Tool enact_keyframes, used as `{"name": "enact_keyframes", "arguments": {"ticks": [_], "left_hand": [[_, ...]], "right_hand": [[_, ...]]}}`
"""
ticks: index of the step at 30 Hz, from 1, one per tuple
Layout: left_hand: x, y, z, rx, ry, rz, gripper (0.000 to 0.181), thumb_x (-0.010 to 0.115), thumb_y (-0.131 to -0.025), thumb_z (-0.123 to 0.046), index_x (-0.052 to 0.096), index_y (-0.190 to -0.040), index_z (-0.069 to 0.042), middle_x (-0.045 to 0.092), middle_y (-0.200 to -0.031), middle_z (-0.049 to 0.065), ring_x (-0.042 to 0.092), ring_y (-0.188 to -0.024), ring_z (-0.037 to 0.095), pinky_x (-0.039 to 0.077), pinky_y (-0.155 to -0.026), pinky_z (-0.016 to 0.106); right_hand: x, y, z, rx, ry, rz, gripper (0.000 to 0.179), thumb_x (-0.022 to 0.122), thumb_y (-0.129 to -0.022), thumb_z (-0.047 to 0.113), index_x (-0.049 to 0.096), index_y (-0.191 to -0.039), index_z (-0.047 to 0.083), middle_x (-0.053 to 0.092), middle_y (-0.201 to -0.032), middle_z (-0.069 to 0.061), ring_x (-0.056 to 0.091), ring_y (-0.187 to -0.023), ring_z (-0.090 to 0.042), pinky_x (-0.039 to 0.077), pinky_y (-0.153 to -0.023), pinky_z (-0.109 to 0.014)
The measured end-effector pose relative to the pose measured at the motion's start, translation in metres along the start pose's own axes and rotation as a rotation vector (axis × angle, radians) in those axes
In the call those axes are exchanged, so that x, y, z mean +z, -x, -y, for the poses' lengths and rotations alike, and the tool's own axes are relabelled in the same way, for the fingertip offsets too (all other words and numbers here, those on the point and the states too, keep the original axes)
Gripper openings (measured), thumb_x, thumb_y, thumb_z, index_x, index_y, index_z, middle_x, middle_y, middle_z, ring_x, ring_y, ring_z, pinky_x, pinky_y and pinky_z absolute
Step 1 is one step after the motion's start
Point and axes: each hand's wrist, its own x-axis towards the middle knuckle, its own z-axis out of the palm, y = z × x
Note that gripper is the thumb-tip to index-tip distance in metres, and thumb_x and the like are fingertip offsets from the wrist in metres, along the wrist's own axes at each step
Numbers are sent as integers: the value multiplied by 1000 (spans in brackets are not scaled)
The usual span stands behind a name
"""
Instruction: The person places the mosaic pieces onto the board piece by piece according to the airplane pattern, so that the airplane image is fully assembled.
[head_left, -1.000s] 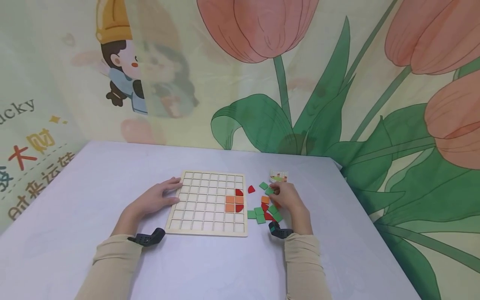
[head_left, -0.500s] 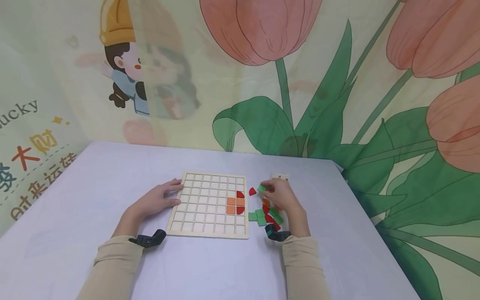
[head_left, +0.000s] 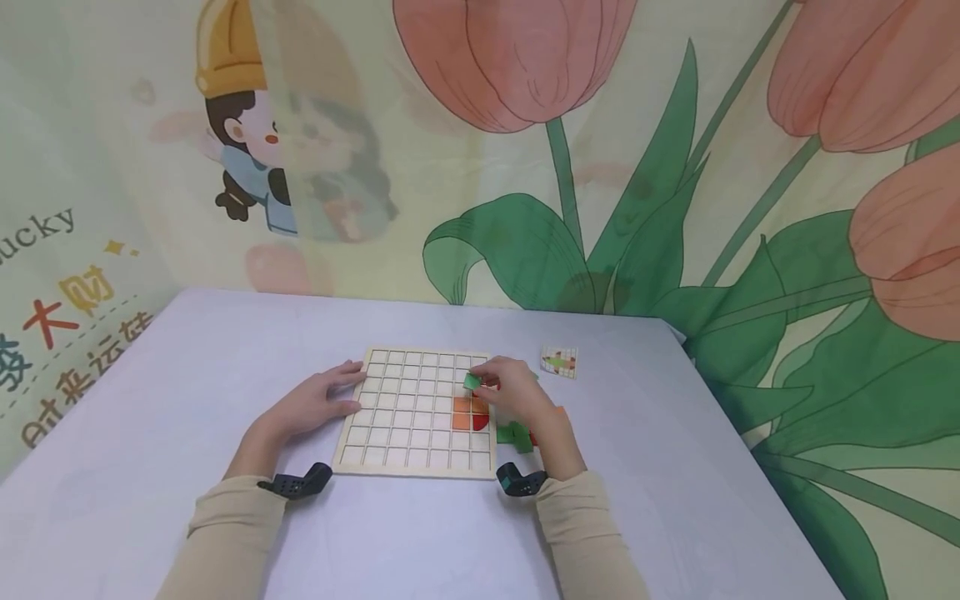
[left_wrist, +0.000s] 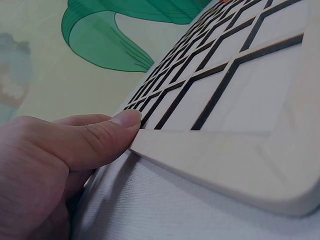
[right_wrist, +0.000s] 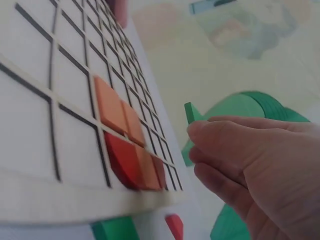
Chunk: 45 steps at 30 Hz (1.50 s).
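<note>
A wooden grid board (head_left: pixel 412 476) lies flat on the table. My left hand (head_left: pixel 313 400) rests against its left edge, fingers fairly straight; in the left wrist view the thumb (left_wrist: pixel 127 118) touches the rim. Between thumb and fingers, my right hand (head_left: pixel 522 395) pinches a green square tile (head_left: pixel 472 382) over the upper right of the grid. The right wrist view shows that tile (right_wrist: pixel 189 114) held on edge, apart from the board. Orange square tiles (head_left: pixel 461 421) and a red rounded tile (head_left: pixel 480 422) sit in cells near the right side. A further red tile is partly hidden by my right hand.
Loose green tiles (head_left: pixel 516 434) lie just right of the board, with red and orange ones partly under my right forearm. A small printed card (head_left: pixel 559 362) lies farther back on the right. Behind the white table (head_left: pixel 405 533) hangs a printed cloth (head_left: pixel 360 258).
My right hand has picked up a green tile from the loose pieces and carried it left over the board. My left hand has stayed at the board's left edge.
</note>
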Motion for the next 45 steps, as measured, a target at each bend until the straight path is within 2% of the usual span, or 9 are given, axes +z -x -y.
{"name": "enact_keyframes", "arguments": {"ticks": [5, 9, 14, 19, 30, 38, 45], "left_hand": [[-1, 1, 2, 12, -10, -2, 62, 66, -87, -30, 46, -140, -5, 27, -156, 14, 15, -144, 42, 13, -115, 61], [0, 1, 1, 16, -8, -4, 61, 66, -88, -31, 46, -140, -6, 28, -156, 13, 16, -144, 41, 13, -116, 61], [0, 0, -1, 23, 7, -4, 60, 65, -88, -29, 46, -140, -6, 28, -156, 13, 16, -145, 41, 12, -116, 60], [1, -1, 0, 20, 7, -2, 61, 65, -88, -30, 46, -140, -6, 28, -156, 12, 15, -145, 40, 12, -116, 60], [0, 1, -1, 11, 6, -9, 61, 66, -88, -29, 46, -140, -6, 28, -156, 12, 16, -145, 39, 13, -117, 58], [2, -2, -1, -3, -17, -9, 61, 66, -87, -30, 46, -141, -7, 28, -156, 12, 16, -145, 39, 13, -116, 59], [1, -2, 2, 10, 18, 4, 60, 65, -88, -26, 45, -141, -6, 27, -157, 10, 14, -146, 38, 12, -117, 59]], "right_hand": [[15, -3, 15, -69, 39, 58, 33, 69, -87, 17, 67, -120, 12, 66, -109, -1, 64, -95, -13, 55, -82, -22], [23, -3, 24, -105, 88, 71, 32, 70, -86, 14, 68, -118, 11, 67, -111, -2, 62, -93, -11, 54, -81, -20], [28, -4, 30, -75, 160, 79, 34, 71, -85, 15, 68, -119, 12, 67, -110, -1, 59, -91, -9, 54, -83, -18], [32, -4, 30, -41, 186, 78, 35, 72, -85, 18, 68, -119, 14, 67, -110, 0, 58, -93, -10, 54, -85, -19], [36, -7, 30, -46, 199, 82, 32, 72, -84, 17, 70, -116, 16, 69, -110, 1, 60, -91, -9, 54, -86, -20], [35, -6, 27, -35, 147, 76, 28, 73, -83, 16, 72, -111, 16, 70, -108, 1, 60, -92, -10, 55, -85, -21], [36, -6, 26, -12, 117, 71, 28, 73, -83, 15, 72, -111, 16, 70, -108, 1, 60, -98, -12, 54, -88, -25]]}}
